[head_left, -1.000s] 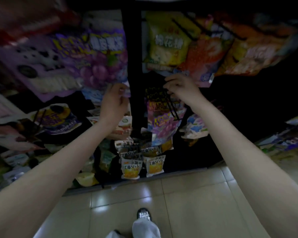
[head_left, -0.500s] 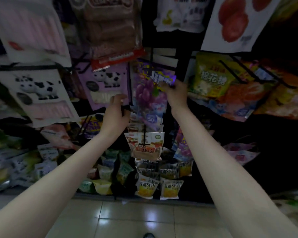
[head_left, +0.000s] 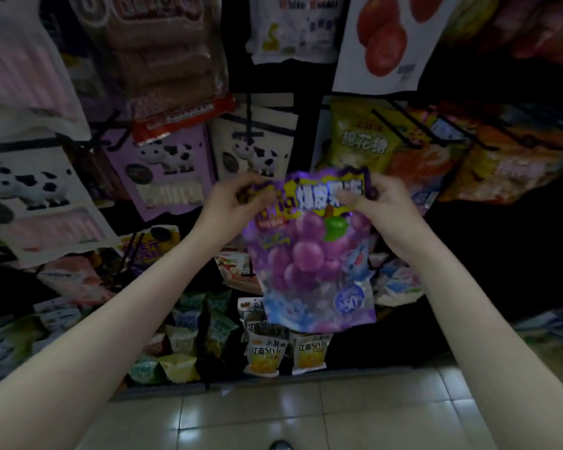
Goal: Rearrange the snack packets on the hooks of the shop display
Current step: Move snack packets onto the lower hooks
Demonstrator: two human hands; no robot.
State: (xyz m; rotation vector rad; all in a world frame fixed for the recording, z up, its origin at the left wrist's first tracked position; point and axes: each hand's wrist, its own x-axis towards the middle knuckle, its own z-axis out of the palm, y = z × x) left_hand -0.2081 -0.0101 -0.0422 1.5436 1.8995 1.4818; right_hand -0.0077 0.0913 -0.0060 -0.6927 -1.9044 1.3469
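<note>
A purple grape-candy packet (head_left: 312,254) hangs free in front of the display, held by its top edge. My left hand (head_left: 231,206) pinches its top left corner. My right hand (head_left: 381,209) pinches its top right corner. The packet is off any hook and covers the packets behind it. Behind my hands a cow-print packet (head_left: 257,151) hangs on a black hook (head_left: 249,118).
Dark hooks carry a purple cow packet (head_left: 163,170), a brown sausage pack (head_left: 166,56), a yellow marshmallow bag (head_left: 361,141) and orange bags (head_left: 501,164). Small yellow packets (head_left: 264,352) hang low near the tiled floor (head_left: 273,414).
The grape packet has come off its hook and toward me; both hands now hold its top corners. The camera has tilted up from the floor toward the display.
</note>
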